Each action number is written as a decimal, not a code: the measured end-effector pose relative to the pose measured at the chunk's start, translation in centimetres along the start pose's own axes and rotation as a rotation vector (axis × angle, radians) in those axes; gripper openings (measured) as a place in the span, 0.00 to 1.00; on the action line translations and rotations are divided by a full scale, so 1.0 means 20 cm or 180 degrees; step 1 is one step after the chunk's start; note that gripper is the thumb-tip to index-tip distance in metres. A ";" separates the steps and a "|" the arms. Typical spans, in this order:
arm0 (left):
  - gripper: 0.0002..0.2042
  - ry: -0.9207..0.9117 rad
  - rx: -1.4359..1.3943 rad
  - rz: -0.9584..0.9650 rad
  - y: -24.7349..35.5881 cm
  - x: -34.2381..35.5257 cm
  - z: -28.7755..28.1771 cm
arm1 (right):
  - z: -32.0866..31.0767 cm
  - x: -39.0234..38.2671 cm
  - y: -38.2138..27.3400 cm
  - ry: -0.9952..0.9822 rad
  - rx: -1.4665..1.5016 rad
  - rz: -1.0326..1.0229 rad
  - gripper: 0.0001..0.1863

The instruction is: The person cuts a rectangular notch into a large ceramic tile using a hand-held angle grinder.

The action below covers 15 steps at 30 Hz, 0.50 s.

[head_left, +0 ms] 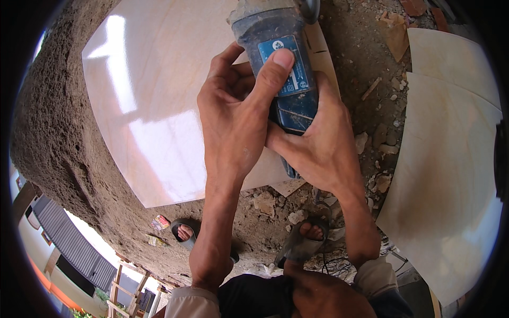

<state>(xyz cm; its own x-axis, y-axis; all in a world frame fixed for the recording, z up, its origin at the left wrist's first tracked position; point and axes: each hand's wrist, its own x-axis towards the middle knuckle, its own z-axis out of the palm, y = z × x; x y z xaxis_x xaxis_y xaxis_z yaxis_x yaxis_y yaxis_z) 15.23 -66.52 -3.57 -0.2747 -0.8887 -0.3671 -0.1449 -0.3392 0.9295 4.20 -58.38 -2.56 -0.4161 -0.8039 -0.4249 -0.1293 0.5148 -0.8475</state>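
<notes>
Both hands clasp a dusty blue handheld power grinder with a dark body (283, 69), seen from above. The left hand (233, 116) wraps the tool's barrel from the near-left side, its thumb laid flat across the blue label plate on top and its fingers curled against the housing; this grip is clenched on the grinder. The right hand (318, 146) cups the rear of the barrel from the right and below, touching the left hand at the thumb base, and is likewise closed around the tool. The grinder's head lies just beyond the grips, over the far right edge of a large glossy cream ceramic tile (154, 111), which lies flat on the rough grey-brown dirt floor (63, 132) and extends left of the hands. Right of the grips, past a strip of stone and mortar rubble (379, 143), lie further cream tiles (450, 159). Beneath the forearms, the person's feet in grey sandals (305, 238) rest on the floor beside a thin dark cable (328, 265).
</notes>
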 end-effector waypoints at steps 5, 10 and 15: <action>0.45 -0.0050 0.0044 -0.0059 0.01 0.00 -0.01 | -0.01 -0.01 -0.01 -0.0109 0.0089 0.0200 0.39; 0.44 -0.0049 -0.0034 -0.0053 0.01 -0.01 0.00 | -0.01 -0.02 -0.02 -0.0137 0.0076 0.0286 0.39; 0.45 -0.0058 -0.0050 -0.0068 0.02 -0.02 0.00 | -0.02 -0.03 -0.02 -0.0114 0.0076 0.0287 0.38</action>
<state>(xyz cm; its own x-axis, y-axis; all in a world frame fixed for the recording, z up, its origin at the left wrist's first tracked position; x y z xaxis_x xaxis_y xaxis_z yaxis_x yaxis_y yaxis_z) 15.28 -66.20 -3.10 -0.2890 -0.8755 -0.3874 -0.1360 -0.3630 0.9218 4.18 -58.00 -1.91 -0.3925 -0.7650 -0.5106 -0.0710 0.5787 -0.8124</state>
